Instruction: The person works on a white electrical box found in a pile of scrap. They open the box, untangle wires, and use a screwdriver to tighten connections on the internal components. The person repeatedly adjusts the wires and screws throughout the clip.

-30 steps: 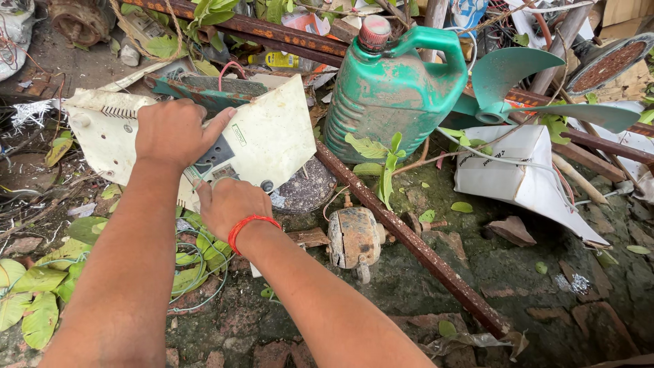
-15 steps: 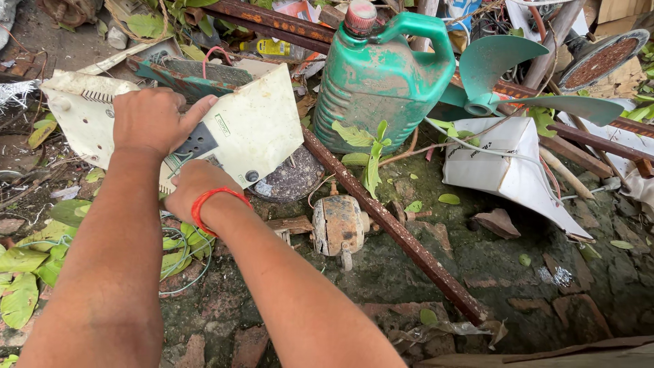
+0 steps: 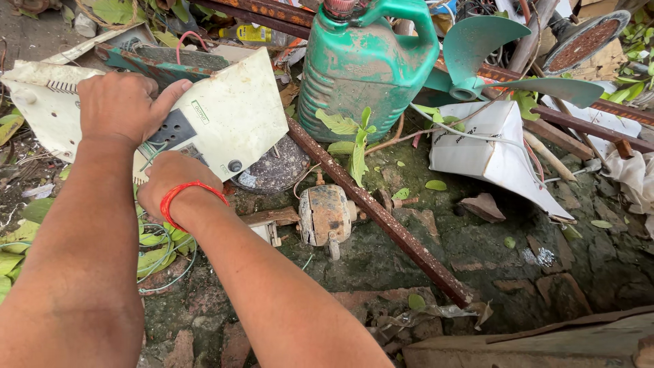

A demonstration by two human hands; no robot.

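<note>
Left hand (image 3: 122, 105) grips the top of a dirty cream plastic fan housing panel (image 3: 225, 119); right hand (image 3: 170, 180), below it, clasps the panel's lower edge.

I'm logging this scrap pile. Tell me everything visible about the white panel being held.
The white panel looks like grimy plastic, flat and tilted, with a dark control patch, a small round hole and a slotted vent near its left end. The left hand grips its top; the right hand holds the lower edge.

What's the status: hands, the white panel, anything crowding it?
Left hand gripping the white panel on top. Right hand at its lower edge, grip hidden. Panel tilted, off the ground. Green jug and rusty bar close on the right.
</note>
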